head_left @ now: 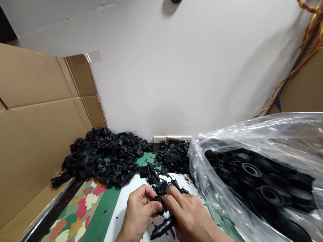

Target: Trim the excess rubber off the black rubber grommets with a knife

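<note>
My left hand (pixel 140 208) and my right hand (pixel 188 215) meet at the bottom centre, both with fingers pinched on a small black ribbed rubber part (pixel 158 201). A dark tool or longer rubber piece (pixel 163 229) pokes out under my right hand; I cannot tell which it is. Black trimmings (pixel 161 179) lie just beyond my fingers on the white sheet (pixel 131 191).
A heap of black ribbed rubber parts (pixel 106 158) lies at the back left, a smaller pile (pixel 174 154) at the back centre. A clear plastic bag (pixel 257 161) full of black rubber parts fills the right. Cardboard (pixel 37 117) stands on the left. Coloured wires (pixel 302 50) hang top right.
</note>
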A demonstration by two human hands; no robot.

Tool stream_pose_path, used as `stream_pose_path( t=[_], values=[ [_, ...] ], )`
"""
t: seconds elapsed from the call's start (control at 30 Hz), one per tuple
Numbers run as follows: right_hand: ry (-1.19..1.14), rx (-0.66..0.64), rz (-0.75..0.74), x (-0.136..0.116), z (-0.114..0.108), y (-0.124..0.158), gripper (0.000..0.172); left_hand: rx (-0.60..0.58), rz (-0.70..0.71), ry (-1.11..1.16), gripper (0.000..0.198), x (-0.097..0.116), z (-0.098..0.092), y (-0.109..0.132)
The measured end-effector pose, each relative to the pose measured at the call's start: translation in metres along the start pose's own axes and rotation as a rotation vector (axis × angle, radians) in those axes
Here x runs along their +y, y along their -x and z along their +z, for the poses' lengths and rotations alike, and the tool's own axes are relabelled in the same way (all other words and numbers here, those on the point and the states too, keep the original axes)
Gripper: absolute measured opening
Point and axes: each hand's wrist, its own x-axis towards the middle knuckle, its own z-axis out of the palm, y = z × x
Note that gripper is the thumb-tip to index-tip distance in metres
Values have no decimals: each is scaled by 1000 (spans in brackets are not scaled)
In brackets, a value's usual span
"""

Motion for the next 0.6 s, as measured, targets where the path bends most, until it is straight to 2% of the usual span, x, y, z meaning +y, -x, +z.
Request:
stream_pose_path(
  t=[0.23, 0.4, 0.47, 0.53, 0.6],
  values=[
    [28, -18, -15, -3, 3, 0, 23, -16, 18, -36, 14, 1, -1, -1],
    [-64, 25, 82, 8, 11, 2, 19, -166, -30, 20, 16, -5, -4, 0],
    [-131, 79, 207, 19, 7, 2, 20, -254, -103, 11, 14, -8, -3, 2],
    [-236, 194, 432, 31, 0, 0, 15, -278, -154, 8, 15, -11, -1, 2],
    [-405, 298, 712, 38, -7, -2, 16, -174, -102, 67, 15, -11, 0, 0]
  ],
)
